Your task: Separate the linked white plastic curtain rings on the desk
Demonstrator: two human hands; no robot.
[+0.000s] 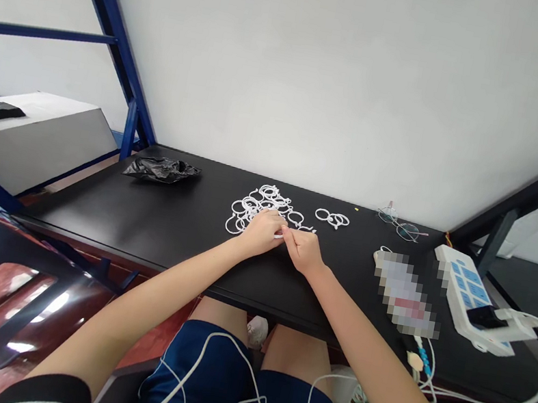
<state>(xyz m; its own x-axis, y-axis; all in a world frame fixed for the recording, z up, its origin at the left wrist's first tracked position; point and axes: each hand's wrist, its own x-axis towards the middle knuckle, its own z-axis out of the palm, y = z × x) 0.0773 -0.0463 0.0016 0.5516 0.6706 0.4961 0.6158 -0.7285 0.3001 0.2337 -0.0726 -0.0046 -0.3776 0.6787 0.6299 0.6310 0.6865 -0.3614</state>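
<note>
On the black table, a heap of thin white rings [249, 203] lies just beyond my hands. My left hand [264, 230] is closed at the near edge of the heap, its fingers pinched on a white ring. My right hand [303, 248] touches it from the right, fingers curled, thumb and forefinger pinching the same white piece between the hands. Most of that piece is hidden by my fingers. A small separate group of white rings [338, 220] lies to the right of the heap.
A crumpled black plastic bag [163, 169] lies at the back left. Eyeglasses [407, 231], a blurred-out phone [406, 294] and a white power strip [471, 293] with cables are on the right. The table's front edge [280, 315] is above my lap, where white cables hang.
</note>
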